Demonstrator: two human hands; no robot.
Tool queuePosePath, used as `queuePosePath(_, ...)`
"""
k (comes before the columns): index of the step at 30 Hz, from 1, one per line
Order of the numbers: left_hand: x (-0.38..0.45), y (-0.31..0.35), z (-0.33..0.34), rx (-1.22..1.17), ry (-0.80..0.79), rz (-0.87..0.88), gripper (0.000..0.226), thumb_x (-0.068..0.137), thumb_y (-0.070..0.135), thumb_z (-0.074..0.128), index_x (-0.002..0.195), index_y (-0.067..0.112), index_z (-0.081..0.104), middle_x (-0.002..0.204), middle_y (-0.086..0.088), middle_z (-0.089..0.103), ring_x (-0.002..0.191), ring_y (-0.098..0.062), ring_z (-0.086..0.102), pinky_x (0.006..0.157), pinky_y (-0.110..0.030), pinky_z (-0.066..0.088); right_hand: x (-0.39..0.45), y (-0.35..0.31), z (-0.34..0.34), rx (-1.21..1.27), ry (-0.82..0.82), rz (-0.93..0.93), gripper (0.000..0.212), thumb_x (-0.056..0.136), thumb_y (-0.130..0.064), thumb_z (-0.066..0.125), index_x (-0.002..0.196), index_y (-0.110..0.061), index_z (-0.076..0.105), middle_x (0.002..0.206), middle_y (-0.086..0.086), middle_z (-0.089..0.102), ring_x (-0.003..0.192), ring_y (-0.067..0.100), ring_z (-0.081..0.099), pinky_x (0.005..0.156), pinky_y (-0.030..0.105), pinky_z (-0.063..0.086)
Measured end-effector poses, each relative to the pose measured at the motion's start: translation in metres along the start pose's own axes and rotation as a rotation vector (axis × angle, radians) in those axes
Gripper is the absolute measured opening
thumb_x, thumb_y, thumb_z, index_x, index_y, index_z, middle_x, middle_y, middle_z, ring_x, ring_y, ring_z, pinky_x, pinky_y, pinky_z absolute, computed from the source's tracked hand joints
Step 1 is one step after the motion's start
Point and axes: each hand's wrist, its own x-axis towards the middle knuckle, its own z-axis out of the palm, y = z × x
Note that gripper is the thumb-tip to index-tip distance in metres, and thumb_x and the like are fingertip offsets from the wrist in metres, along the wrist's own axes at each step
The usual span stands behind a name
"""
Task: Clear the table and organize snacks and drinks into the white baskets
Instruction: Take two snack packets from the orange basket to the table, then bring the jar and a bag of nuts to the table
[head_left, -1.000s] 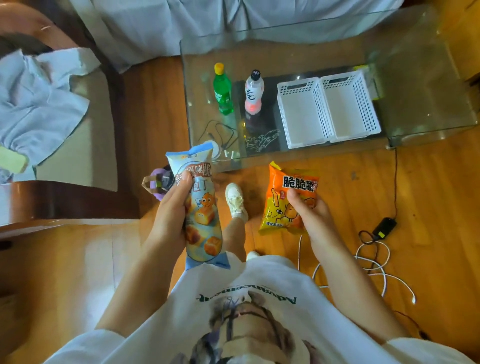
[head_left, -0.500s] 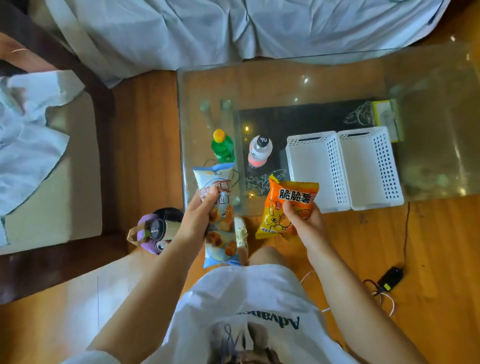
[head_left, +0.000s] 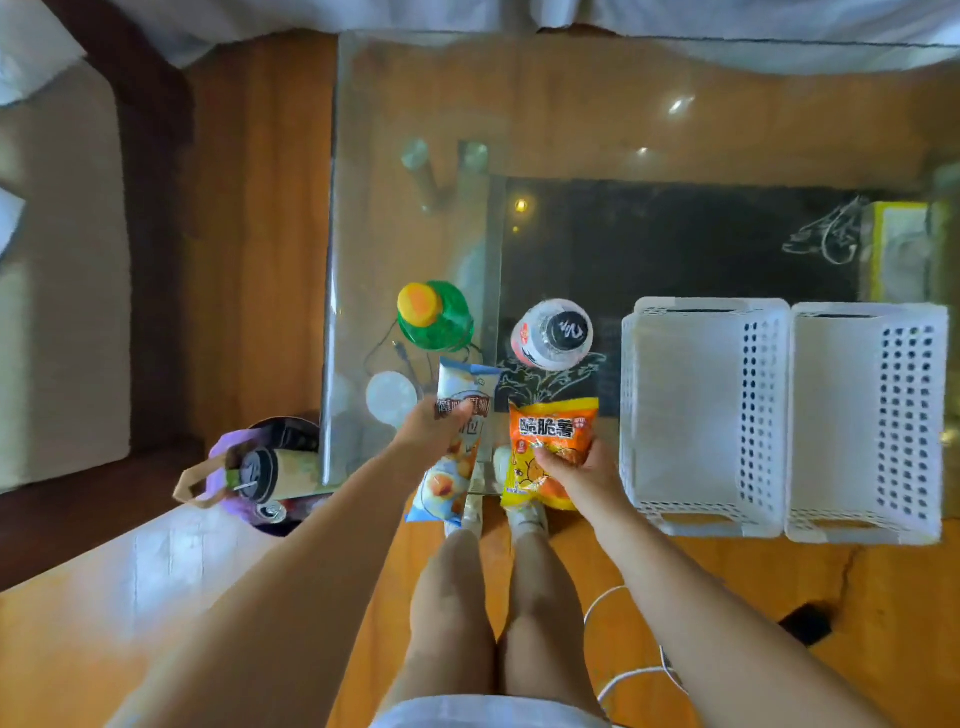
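My left hand (head_left: 428, 434) grips a pale blue snack bag (head_left: 460, 441) over the near edge of the glass table (head_left: 571, 104). My right hand (head_left: 576, 475) holds an orange snack bag (head_left: 550, 431) just right of it. Beyond the bags stand a green bottle with a yellow cap (head_left: 434, 314) and a white bottle with a black cap (head_left: 553, 332). Two empty white baskets sit side by side on the table to the right, the left basket (head_left: 631, 415) close to my right hand and the right basket (head_left: 935, 415) past it.
A purple bin (head_left: 260, 467) holding a drink cup and a can stands on the floor left of the table. A black mat (head_left: 701, 239) lies under the glass. White cables and a black adapter (head_left: 805, 626) lie on the wooden floor at right. My legs stand at the table edge.
I have stepped up to the table and now look straight down on it. Both hands have carried their bags forward over the table's near edge, closer to the bottles and baskets.
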Motion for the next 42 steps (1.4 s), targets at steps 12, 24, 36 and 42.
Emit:
queuePosePath(12, 0.034, -0.006, 0.017, 0.13, 0.195, -0.05, 0.025, 0.094, 0.028, 0.046, 0.095, 0.006, 0.057, 0.091, -0.015, 0.063, 0.083, -0.031, 0.058, 0.072, -0.035, 0.045, 0.036, 0.001, 0.012, -0.128, -0.063, -0.003, 0.029, 0.093, -0.029, 0.052, 0.118, -0.014, 0.049, 0.124, 0.012, 0.058, 0.11, 0.028, 0.057, 0.097, 0.045, 0.047)
queuePosePath(24, -0.076, -0.06, -0.006, -0.288, 0.201, -0.228, 0.036, 0.092, 0.009, 0.049, 0.127, 0.002, 0.048, 0.092, -0.004, 0.052, 0.078, -0.02, 0.048, 0.071, -0.031, 0.043, -0.049, -0.016, -0.031, -0.118, -0.224, 0.155, 0.055, 0.097, -0.031, 0.043, 0.147, -0.019, 0.023, 0.152, 0.011, 0.03, 0.136, 0.03, 0.035, 0.111, 0.045, 0.029)
queuePosePath(36, -0.272, -0.156, -0.005, -1.054, 0.39, -0.285, 0.017, 0.097, 0.015, 0.042, 0.109, 0.017, 0.052, 0.077, 0.0, 0.059, 0.064, -0.011, 0.052, 0.059, -0.022, 0.035, -0.159, -0.047, -0.012, -0.892, -0.404, -0.027, 0.025, 0.096, -0.02, 0.045, 0.118, -0.012, 0.055, 0.09, 0.007, 0.063, 0.076, 0.018, 0.058, 0.06, 0.024, 0.042)
queuePosePath(42, -0.344, -0.235, 0.039, -1.437, 0.589, -0.361, 0.017, 0.097, 0.015, 0.043, 0.111, 0.013, 0.052, 0.078, -0.006, 0.061, 0.059, -0.015, 0.05, 0.052, -0.022, 0.035, -0.21, -0.04, 0.076, -1.275, -0.565, -0.189, 0.026, 0.096, -0.013, 0.041, 0.118, -0.003, 0.052, 0.068, 0.006, 0.052, 0.053, 0.014, 0.046, 0.041, 0.017, 0.031)
